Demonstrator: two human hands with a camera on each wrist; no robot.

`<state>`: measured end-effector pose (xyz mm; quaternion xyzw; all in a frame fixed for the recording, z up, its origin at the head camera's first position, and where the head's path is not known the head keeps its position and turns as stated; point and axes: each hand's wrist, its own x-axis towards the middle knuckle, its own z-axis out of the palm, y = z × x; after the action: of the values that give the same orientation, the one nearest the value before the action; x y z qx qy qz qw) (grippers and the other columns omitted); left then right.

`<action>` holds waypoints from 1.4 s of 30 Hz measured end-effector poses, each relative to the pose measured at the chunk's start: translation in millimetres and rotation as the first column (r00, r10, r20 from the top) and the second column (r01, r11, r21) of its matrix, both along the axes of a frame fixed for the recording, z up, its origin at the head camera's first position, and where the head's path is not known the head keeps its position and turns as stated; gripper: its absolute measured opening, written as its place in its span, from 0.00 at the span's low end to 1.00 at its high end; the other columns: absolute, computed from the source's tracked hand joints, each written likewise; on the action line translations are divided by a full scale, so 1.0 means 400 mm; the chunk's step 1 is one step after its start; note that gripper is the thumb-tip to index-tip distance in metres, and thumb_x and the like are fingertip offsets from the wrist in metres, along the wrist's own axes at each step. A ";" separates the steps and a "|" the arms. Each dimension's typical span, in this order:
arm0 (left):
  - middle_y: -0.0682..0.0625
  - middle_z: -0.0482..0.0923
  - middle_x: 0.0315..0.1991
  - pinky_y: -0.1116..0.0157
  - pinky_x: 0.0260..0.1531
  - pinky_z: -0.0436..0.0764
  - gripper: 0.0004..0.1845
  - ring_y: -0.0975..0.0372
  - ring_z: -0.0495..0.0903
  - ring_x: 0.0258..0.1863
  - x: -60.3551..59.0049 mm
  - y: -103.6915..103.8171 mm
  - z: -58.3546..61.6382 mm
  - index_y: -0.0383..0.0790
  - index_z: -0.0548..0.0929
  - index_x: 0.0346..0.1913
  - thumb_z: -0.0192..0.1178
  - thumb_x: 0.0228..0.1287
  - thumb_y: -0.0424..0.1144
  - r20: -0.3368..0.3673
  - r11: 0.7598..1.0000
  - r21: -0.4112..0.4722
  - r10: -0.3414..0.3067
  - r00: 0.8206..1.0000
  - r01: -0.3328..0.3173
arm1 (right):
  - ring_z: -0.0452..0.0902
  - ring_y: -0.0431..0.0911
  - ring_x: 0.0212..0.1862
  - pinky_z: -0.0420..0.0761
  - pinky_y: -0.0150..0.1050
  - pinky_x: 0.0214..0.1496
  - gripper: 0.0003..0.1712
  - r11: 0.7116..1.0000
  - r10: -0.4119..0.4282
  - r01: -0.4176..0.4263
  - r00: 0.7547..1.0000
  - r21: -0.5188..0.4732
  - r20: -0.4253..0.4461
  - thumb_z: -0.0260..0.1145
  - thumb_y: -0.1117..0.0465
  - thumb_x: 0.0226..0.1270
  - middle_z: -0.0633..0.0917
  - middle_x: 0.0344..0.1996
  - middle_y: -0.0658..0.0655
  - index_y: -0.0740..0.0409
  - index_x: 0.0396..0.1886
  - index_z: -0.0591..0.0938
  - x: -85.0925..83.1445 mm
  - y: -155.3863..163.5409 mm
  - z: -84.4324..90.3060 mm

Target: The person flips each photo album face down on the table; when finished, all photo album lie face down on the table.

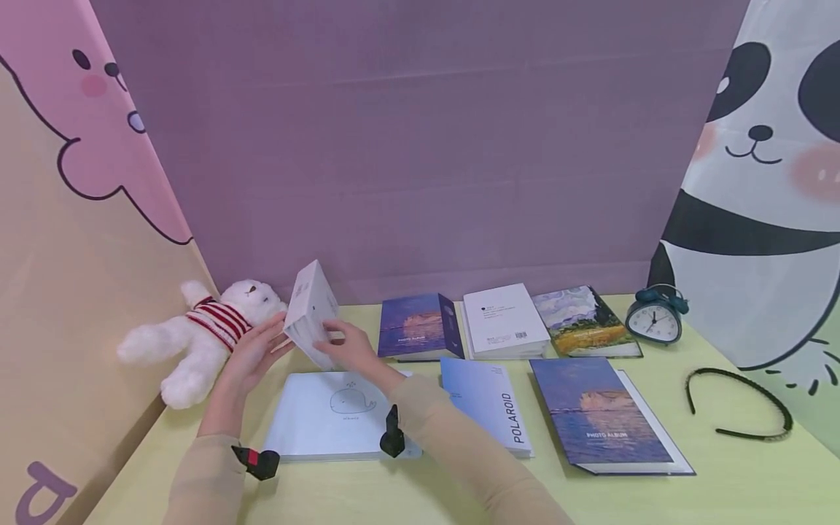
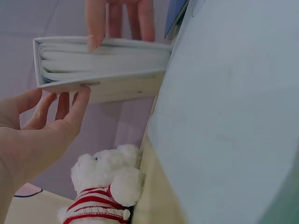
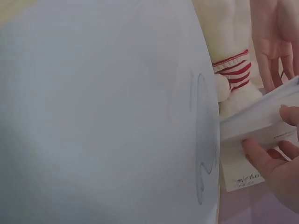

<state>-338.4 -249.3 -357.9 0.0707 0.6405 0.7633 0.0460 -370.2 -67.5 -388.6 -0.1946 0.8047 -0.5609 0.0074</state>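
Much of both wrist views is filled by the pale cover of the whale album (image 1: 335,415), so little else shows there; its whale drawing appears only as a curved line in the right wrist view. The print on the white album (image 1: 310,310) is too small to read.

That white album is held tilted in the air just above the far edge of the whale album, which lies flat on the tabletop (image 1: 722,481). The left hand (image 1: 252,357) supports it from the left with straight fingers touching its cover, an open, flat grip. The right hand (image 1: 354,348) holds it from the other side, fingers over the cover and thumb under it, a pinching grip on the book. In the left wrist view the album's white page edges show inside its cover (image 2: 100,65).

Just left of the whale album lies a white plush bear (image 1: 197,332) in a red-striped jumper, close behind the left hand. To the right of the whale album lie a Polaroid album (image 1: 488,405) and a painted photo album (image 1: 600,412); beyond them are three more books (image 1: 502,321), touching side by side. Farther right stand a small alarm clock (image 1: 652,317) and a dark headband (image 1: 738,405).
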 end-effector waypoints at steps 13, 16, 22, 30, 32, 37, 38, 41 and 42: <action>0.43 0.55 0.64 0.56 0.59 0.63 0.27 0.67 0.70 0.51 -0.004 0.021 0.007 0.36 0.53 0.66 0.42 0.67 0.41 -0.006 0.996 -0.059 0.072 0.997 -0.072 | 0.71 0.55 0.54 0.77 0.37 0.48 0.34 0.990 0.021 -0.052 0.975 -0.134 -0.222 0.62 0.66 0.56 0.68 0.57 0.58 0.52 0.63 0.63 0.003 -0.012 0.040; 0.43 0.55 0.64 0.55 0.59 0.63 0.27 0.67 0.69 0.52 -0.005 0.025 0.007 0.36 0.53 0.66 0.42 0.68 0.41 -0.005 0.995 -0.062 0.074 0.997 -0.074 | 0.72 0.55 0.53 0.78 0.35 0.46 0.33 0.993 0.028 -0.056 0.964 -0.102 -0.263 0.62 0.66 0.56 0.68 0.56 0.59 0.49 0.62 0.64 0.002 -0.007 0.042; 0.43 0.54 0.65 0.55 0.60 0.62 0.27 0.64 0.67 0.54 -0.006 0.030 0.003 0.35 0.53 0.66 0.40 0.68 0.43 -0.006 0.994 -0.084 0.064 0.998 -0.064 | 0.70 0.56 0.54 0.78 0.36 0.44 0.32 0.997 0.056 -0.066 0.967 -0.034 -0.249 0.62 0.67 0.55 0.67 0.57 0.60 0.50 0.61 0.65 0.004 0.000 0.038; 0.39 0.54 0.64 0.53 0.60 0.60 0.25 0.51 0.59 0.61 -0.007 0.031 -0.027 0.31 0.48 0.66 0.33 0.71 0.40 0.029 0.980 -0.184 -0.077 0.997 0.081 | 0.66 0.53 0.58 0.76 0.37 0.48 0.37 0.996 0.077 -0.084 0.981 -0.031 -0.177 0.65 0.57 0.53 0.64 0.60 0.55 0.47 0.62 0.60 0.010 0.011 0.037; 0.35 0.50 0.65 0.51 0.61 0.58 0.26 0.47 0.53 0.63 -0.008 0.031 -0.037 0.29 0.48 0.66 0.33 0.71 0.40 0.028 0.967 -0.222 -0.126 0.992 0.129 | 0.65 0.52 0.59 0.75 0.37 0.51 0.37 0.996 0.063 -0.072 0.984 -0.050 -0.169 0.65 0.56 0.53 0.64 0.60 0.54 0.49 0.62 0.60 0.010 0.015 0.036; 0.35 0.49 0.65 0.49 0.61 0.56 0.28 0.46 0.50 0.64 -0.015 0.032 -0.051 0.32 0.49 0.66 0.39 0.69 0.44 0.051 0.946 -0.274 -0.165 0.985 0.173 | 0.67 0.51 0.57 0.73 0.38 0.53 0.36 0.991 -0.005 -0.010 0.993 -0.133 -0.117 0.65 0.52 0.53 0.65 0.58 0.56 0.53 0.58 0.59 0.012 0.022 0.034; 0.35 0.49 0.66 0.49 0.61 0.54 0.29 0.46 0.50 0.65 -0.016 0.032 -0.053 0.34 0.49 0.66 0.39 0.68 0.45 0.057 0.941 -0.289 -0.170 0.984 0.179 | 0.68 0.51 0.55 0.74 0.37 0.52 0.36 0.988 -0.023 0.009 0.996 -0.153 -0.091 0.65 0.51 0.52 0.65 0.58 0.57 0.53 0.57 0.59 0.013 0.023 0.033; 0.37 0.49 0.66 0.49 0.62 0.51 0.28 0.46 0.48 0.65 -0.017 0.033 -0.057 0.38 0.52 0.66 0.41 0.68 0.46 0.069 0.921 -0.346 -0.163 0.984 0.177 | 0.72 0.49 0.49 0.77 0.36 0.46 0.36 0.980 -0.068 0.065 0.998 -0.190 -0.007 0.65 0.47 0.51 0.65 0.57 0.56 0.53 0.56 0.59 0.016 0.027 0.031; 0.37 0.50 0.66 0.49 0.62 0.51 0.28 0.46 0.48 0.65 -0.017 0.034 -0.060 0.38 0.53 0.66 0.41 0.67 0.46 0.065 0.911 -0.374 -0.162 0.985 0.174 | 0.72 0.49 0.49 0.77 0.37 0.45 0.37 0.979 -0.079 0.079 0.997 -0.188 0.007 0.65 0.47 0.51 0.64 0.57 0.56 0.53 0.56 0.59 0.016 0.029 0.029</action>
<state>-345.2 -235.9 -381.7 0.1028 0.7661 0.6199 0.1346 -363.7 -56.0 -377.0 -0.1623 0.7553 -0.6341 -0.0335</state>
